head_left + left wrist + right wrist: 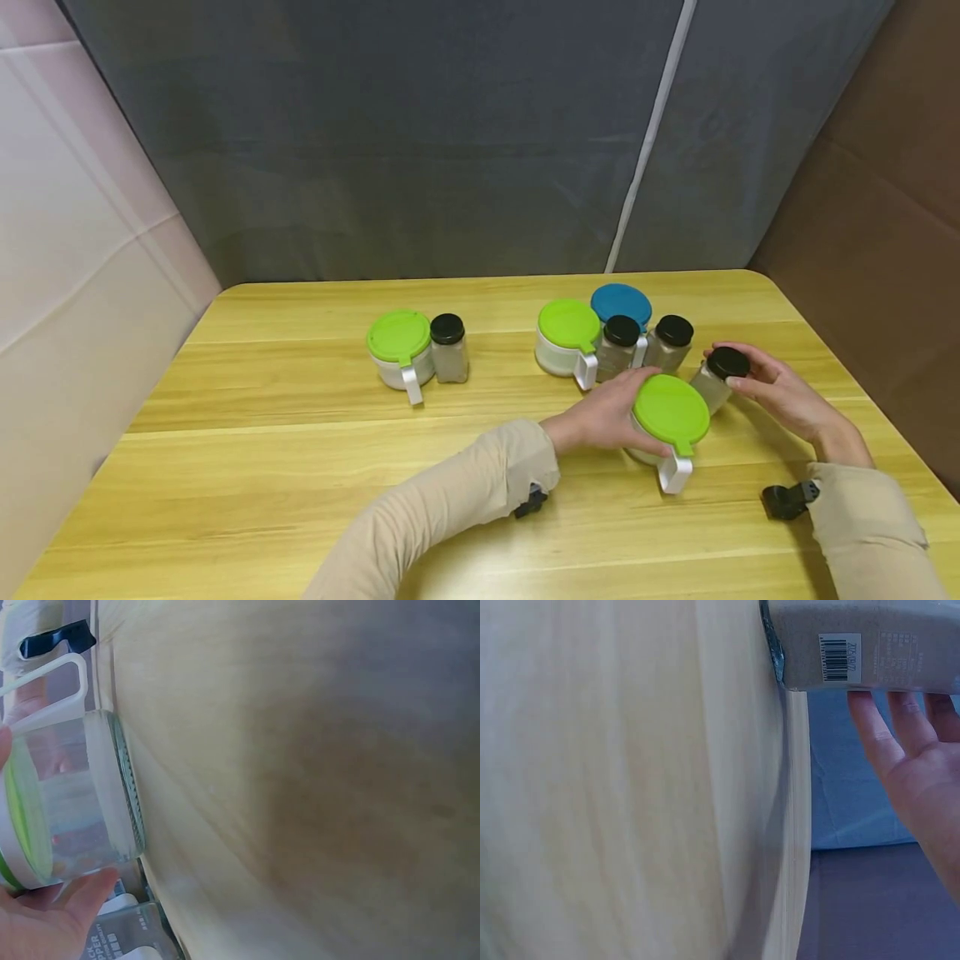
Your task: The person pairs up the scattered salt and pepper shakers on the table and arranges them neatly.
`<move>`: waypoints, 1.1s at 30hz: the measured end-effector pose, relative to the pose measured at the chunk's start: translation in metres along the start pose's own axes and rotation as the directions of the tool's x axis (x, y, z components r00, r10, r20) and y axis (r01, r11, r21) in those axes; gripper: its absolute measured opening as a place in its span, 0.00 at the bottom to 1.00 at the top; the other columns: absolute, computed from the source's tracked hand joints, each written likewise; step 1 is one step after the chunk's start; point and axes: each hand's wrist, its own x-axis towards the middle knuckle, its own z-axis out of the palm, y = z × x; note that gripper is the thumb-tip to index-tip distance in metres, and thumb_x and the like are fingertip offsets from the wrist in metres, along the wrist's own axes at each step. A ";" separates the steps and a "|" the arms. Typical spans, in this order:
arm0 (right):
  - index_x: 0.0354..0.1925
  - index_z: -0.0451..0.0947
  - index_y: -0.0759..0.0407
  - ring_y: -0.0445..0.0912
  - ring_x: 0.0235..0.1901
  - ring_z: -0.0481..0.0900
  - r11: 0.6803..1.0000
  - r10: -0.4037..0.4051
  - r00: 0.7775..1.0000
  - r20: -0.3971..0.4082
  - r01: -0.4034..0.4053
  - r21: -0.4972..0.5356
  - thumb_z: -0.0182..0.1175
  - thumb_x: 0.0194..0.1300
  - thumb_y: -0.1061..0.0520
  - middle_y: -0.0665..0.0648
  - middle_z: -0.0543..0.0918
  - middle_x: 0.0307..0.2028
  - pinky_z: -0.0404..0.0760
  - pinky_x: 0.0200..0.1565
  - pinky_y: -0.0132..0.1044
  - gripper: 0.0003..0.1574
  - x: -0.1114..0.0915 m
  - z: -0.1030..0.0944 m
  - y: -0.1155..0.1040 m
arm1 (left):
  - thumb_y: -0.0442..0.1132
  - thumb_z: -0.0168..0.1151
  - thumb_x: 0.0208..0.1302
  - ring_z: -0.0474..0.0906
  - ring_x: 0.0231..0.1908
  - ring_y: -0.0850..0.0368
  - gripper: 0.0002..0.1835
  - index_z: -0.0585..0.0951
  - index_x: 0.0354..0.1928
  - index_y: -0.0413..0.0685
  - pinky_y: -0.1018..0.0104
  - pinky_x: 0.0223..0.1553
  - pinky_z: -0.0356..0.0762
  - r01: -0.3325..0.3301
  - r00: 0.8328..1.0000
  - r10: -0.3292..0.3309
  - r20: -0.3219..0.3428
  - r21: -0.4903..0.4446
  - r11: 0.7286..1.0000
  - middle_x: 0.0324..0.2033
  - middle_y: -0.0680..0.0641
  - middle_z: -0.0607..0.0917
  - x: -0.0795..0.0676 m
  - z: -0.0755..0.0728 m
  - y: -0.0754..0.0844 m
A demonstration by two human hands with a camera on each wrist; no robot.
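My left hand (611,414) grips a clear glass seasoning jar with a green lid (671,408) and a white handle. In the left wrist view, this jar (79,791) shows its ribbed base close to the tabletop. Just right of it, my right hand (791,404) holds a black-capped spice bottle (708,388) between thumb and fingers. A barcode label shows on that bottle (840,658) in the right wrist view, with fingers (877,735) against its side. Whether either base touches the table is hard to tell.
Behind my hands stand a green-lidded jar (567,327), a blue-lidded jar (621,302) and two black-capped bottles (617,350), close together. Farther left, another green-lidded jar (400,337) stands beside a black-capped bottle (450,354). A grey curtain (420,150) hangs behind the wooden table (262,467).
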 end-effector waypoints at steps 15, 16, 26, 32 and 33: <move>0.58 0.62 0.58 0.35 0.49 0.69 0.999 0.000 0.993 -0.122 -0.005 -0.046 0.45 0.63 0.72 0.44 0.73 0.51 0.68 0.45 0.23 0.26 0.000 0.010 -0.005 | 0.58 0.71 0.36 0.64 0.52 0.62 0.53 0.55 0.64 0.47 0.72 0.51 0.62 -0.009 1.000 0.008 -0.026 -0.036 0.999 0.58 0.49 0.64 -0.009 -0.002 -0.007; 0.58 0.62 0.57 0.35 0.49 0.68 0.998 -0.003 0.992 -0.128 -0.005 -0.057 0.45 0.63 0.71 0.44 0.73 0.51 0.68 0.45 0.23 0.26 -0.001 0.010 -0.005 | 0.57 0.71 0.36 0.64 0.53 0.61 0.54 0.55 0.64 0.47 0.71 0.51 0.62 -0.013 1.000 0.012 -0.028 -0.037 0.999 0.58 0.49 0.64 -0.010 -0.003 -0.008; 0.57 0.64 0.56 0.34 0.47 0.69 0.993 -0.008 0.981 -0.192 -0.015 -0.118 0.47 0.62 0.71 0.42 0.72 0.49 0.68 0.43 0.22 0.26 -0.004 0.013 -0.007 | 0.56 0.72 0.36 0.63 0.54 0.60 0.53 0.56 0.64 0.44 0.68 0.53 0.60 -0.047 0.998 0.045 -0.051 -0.049 0.998 0.59 0.48 0.64 -0.026 -0.010 -0.014; 0.57 0.64 0.53 0.34 0.42 0.71 0.966 0.004 0.965 -0.261 -0.071 -0.249 0.51 0.62 0.68 0.42 0.73 0.46 0.69 0.40 0.22 0.26 -0.008 0.015 -0.012 | 0.55 0.73 0.35 0.65 0.52 0.61 0.53 0.57 0.64 0.49 0.67 0.52 0.62 -0.055 0.997 0.050 -0.062 -0.081 0.995 0.56 0.51 0.67 -0.040 -0.018 -0.018; 0.57 0.64 0.54 0.34 0.42 0.71 0.958 0.007 0.963 -0.270 -0.084 -0.273 0.51 0.62 0.67 0.42 0.73 0.45 0.69 0.39 0.22 0.26 -0.009 0.016 -0.012 | 0.55 0.73 0.35 0.65 0.52 0.61 0.53 0.57 0.64 0.49 0.67 0.52 0.62 -0.055 0.997 0.050 -0.062 -0.087 0.995 0.55 0.51 0.68 -0.043 -0.020 -0.019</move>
